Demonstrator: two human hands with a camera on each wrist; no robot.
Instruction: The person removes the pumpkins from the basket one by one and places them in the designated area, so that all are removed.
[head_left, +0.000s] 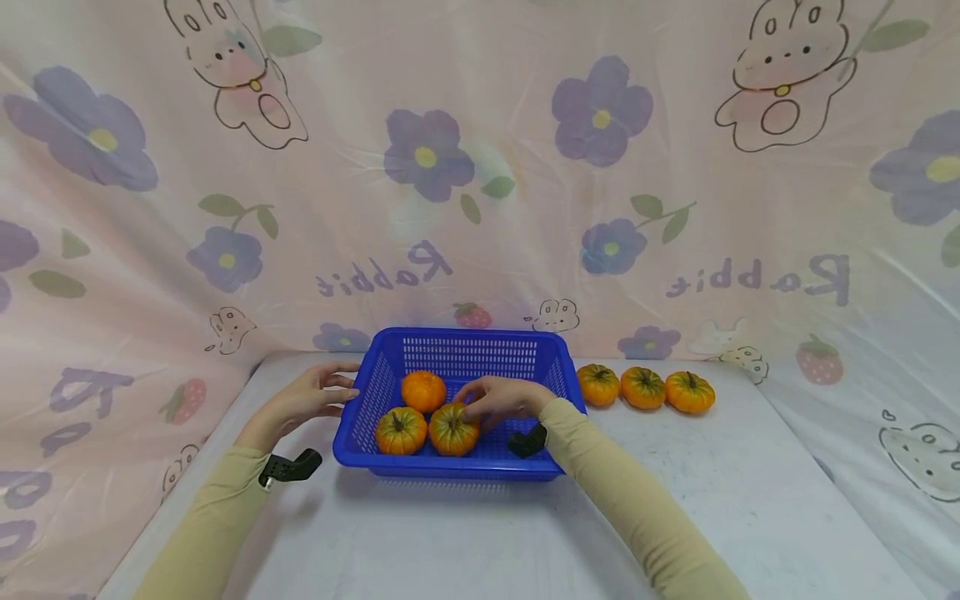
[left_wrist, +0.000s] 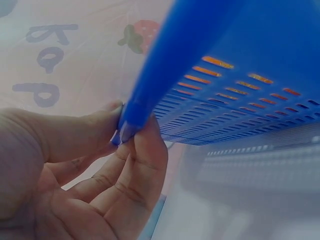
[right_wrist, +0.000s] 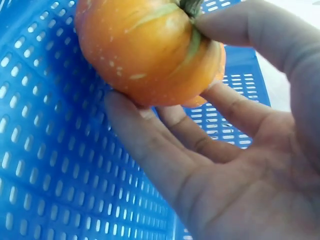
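Observation:
A blue plastic basket with slotted walls stands on the table, holding three small orange pumpkins. At its left rim, my left hand pinches the edge between thumb and fingers; the left wrist view shows the rim in that grip. My right hand reaches inside and holds the front right pumpkin. In the right wrist view, the thumb lies by that pumpkin's stem and the fingers curl under its side. Beside it sits another pumpkin, and behind them a plainer orange one.
Three more pumpkins stand in a row on the white table, right of the basket: a near one, a middle one and an outer one. A patterned curtain hangs behind the table.

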